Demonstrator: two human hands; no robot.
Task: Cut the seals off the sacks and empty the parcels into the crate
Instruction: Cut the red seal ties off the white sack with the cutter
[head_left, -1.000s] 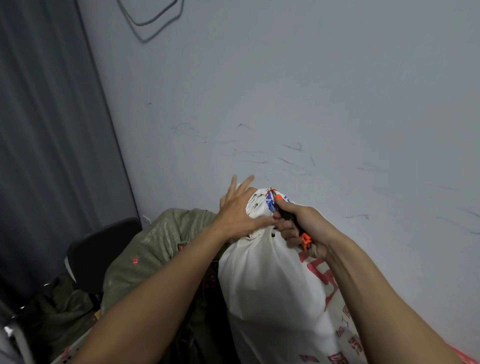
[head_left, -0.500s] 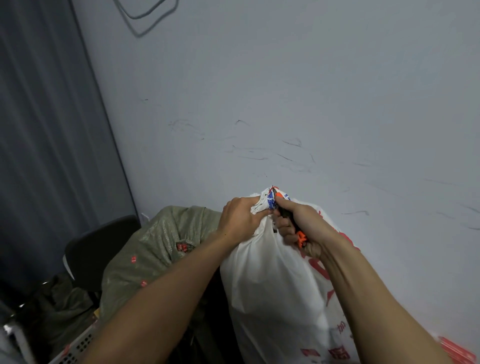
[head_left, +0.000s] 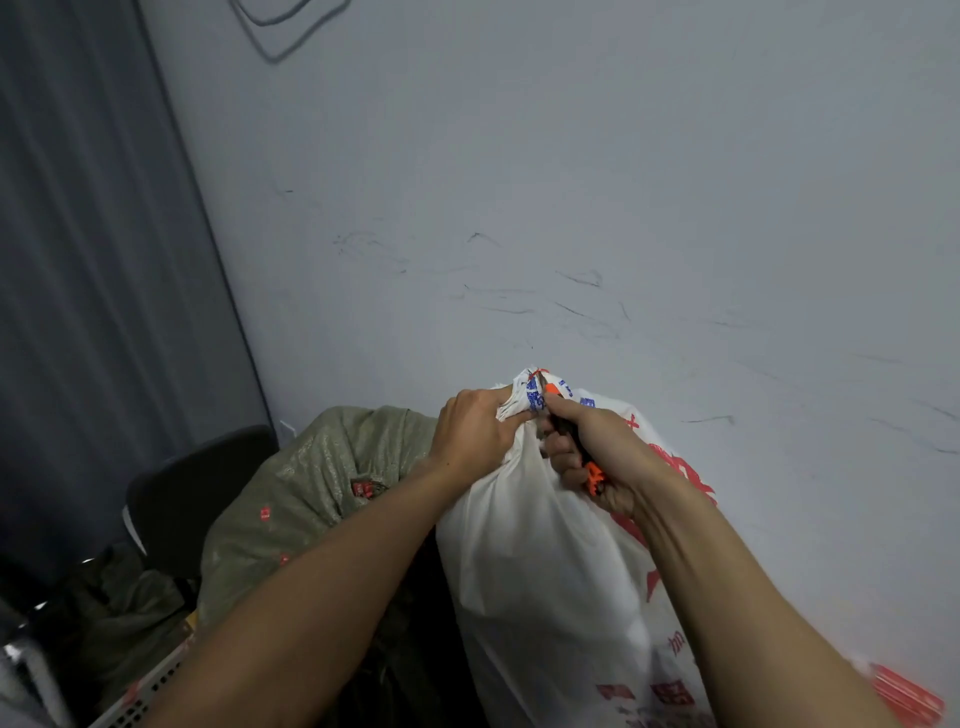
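Observation:
A tall white sack (head_left: 545, 587) with red printing stands upright against the wall in front of me. Its gathered neck carries a blue-printed label and a thin red seal (head_left: 535, 375) at the top. My left hand (head_left: 475, 431) grips the bunched neck just below the seal. My right hand (head_left: 592, 449) holds a black and orange cutter (head_left: 589, 470), its orange tip up against the seal at the neck. The blade itself is hidden between my hands.
A green woven sack (head_left: 311, 488) leans to the left of the white one. A dark chair (head_left: 192, 483) stands behind it by the grey curtain (head_left: 93, 291). The perforated rim of a light crate (head_left: 140, 696) shows at the bottom left. The wall (head_left: 571, 182) is close behind.
My left hand went from spread fingers over the sack top to a closed grip on the neck. The cutter tip has stayed at the seal. The sack top has risen slightly.

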